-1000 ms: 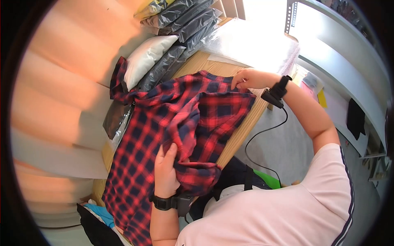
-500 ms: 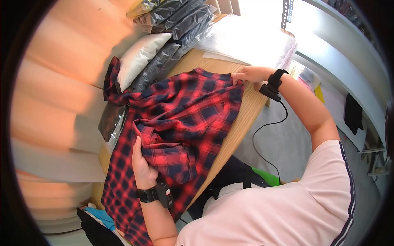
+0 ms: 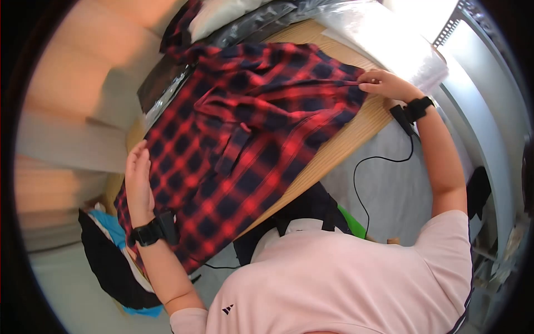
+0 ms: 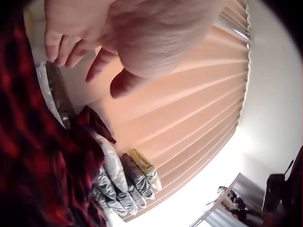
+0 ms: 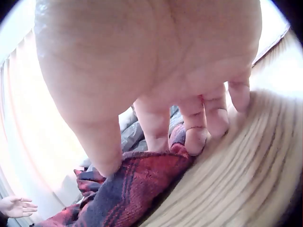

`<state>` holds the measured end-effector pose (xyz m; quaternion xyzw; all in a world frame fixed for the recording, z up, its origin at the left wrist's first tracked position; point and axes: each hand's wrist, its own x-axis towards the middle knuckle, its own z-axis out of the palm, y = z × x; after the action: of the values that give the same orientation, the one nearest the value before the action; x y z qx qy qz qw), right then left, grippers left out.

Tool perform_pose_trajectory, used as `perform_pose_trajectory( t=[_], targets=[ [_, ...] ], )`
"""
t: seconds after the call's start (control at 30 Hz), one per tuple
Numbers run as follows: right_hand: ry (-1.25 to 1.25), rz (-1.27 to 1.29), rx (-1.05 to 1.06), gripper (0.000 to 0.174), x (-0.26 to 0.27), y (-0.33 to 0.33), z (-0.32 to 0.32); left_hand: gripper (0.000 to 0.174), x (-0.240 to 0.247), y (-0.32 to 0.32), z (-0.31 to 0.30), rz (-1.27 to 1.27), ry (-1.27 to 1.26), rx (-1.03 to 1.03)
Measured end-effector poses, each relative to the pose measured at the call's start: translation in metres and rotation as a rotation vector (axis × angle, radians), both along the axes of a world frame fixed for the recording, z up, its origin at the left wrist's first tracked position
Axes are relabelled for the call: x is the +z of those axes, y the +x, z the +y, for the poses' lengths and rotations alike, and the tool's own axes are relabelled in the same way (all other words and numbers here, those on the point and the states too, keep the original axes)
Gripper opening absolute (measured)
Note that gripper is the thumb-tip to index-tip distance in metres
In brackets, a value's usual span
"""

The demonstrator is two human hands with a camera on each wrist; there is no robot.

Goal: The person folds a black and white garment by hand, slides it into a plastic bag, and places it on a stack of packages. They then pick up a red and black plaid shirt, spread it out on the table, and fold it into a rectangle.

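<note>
A red and navy plaid shirt (image 3: 267, 128) lies spread over the wooden table (image 3: 339, 142), wrinkled through its middle. One sleeve is folded across the body, its cuff (image 3: 233, 149) near the centre. At the shirt's right corner, my right hand (image 3: 386, 85) pinches the fabric between thumb and fingers. Seen from the right wrist, the thumb (image 5: 106, 158) presses on the cloth edge while the other fingertips reach down by the tabletop. My left hand (image 3: 139, 178) is over the shirt's far left edge, fingers straight. In the left wrist view its palm (image 4: 151, 38) faces the camera, holding nothing.
Bagged garments (image 4: 135, 184) are stacked behind the shirt, beside a curtain (image 4: 189, 94). Clear plastic sheets (image 3: 384, 44) lie at the table's back right. Black and blue cloths (image 3: 114, 261) sit at the lower left. A cable (image 3: 361, 167) hangs from the right wrist camera.
My left hand has let go of the folded sleeve and moved left to the shirt's edge. The right hand still holds the corner, now drawn further right, and the shirt lies flatter.
</note>
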<state>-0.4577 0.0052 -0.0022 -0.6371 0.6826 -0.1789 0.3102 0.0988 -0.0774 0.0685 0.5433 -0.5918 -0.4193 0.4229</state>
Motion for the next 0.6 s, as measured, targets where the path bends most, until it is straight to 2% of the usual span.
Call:
perform_pose_trajectory(
  t=[0.03, 0.1, 0.17, 0.23, 0.27, 0.3, 0.33, 0.4, 0.43, 0.47, 0.57, 0.6],
  targets=[
    [-0.027, 0.023, 0.017, 0.039, 0.003, 0.003, 0.002, 0.036, -0.003, 0.016, 0.012, -0.002, 0.011, 0.030],
    [-0.032, 0.035, -0.003, 0.037, 0.000, 0.003, 0.003, 0.034, -0.010, 0.053, 0.037, -0.492, -0.005, -0.065],
    [-0.044, 0.047, -0.020, 0.035, -0.005, 0.007, 0.003, 0.036, -0.021, 0.105, 0.060, -0.587, 0.095, -0.014],
    [-0.253, 0.233, -0.024, 0.031, -0.008, 0.012, 0.007, 0.038, -0.032, 0.153, 0.083, -0.675, 0.193, 0.029],
    [-0.253, 0.230, 0.003, 0.031, -0.009, 0.016, 0.010, 0.041, -0.037, 0.175, 0.096, -0.853, 0.214, 0.063],
    [-0.390, 0.313, 0.023, 0.029, -0.010, 0.022, 0.012, 0.043, -0.043, 0.196, 0.108, -1.033, 0.240, 0.097],
    [-0.531, 0.389, 0.041, 0.027, -0.013, 0.025, 0.012, 0.043, -0.052, 0.220, 0.119, -1.035, 0.256, 0.121],
    [-0.466, 0.341, 0.048, 0.024, -0.026, 0.016, 0.008, 0.048, -0.069, 0.259, 0.137, -1.008, 0.128, 0.132],
    [-0.404, 0.252, 0.014, 0.022, -0.027, 0.015, 0.008, 0.049, -0.071, 0.263, 0.143, -0.893, 0.209, 0.147],
    [-0.341, 0.166, -0.021, 0.020, -0.027, 0.013, 0.008, 0.049, -0.079, 0.277, 0.147, -0.892, 0.212, 0.158],
    [-0.320, 0.227, -0.038, 0.019, -0.027, 0.007, 0.005, 0.046, -0.097, 0.305, 0.151, -0.923, 0.113, 0.123],
    [-0.322, 0.241, -0.061, 0.019, -0.027, 0.005, 0.006, 0.042, -0.100, 0.308, 0.152, -0.957, 0.082, 0.171]
  ],
)
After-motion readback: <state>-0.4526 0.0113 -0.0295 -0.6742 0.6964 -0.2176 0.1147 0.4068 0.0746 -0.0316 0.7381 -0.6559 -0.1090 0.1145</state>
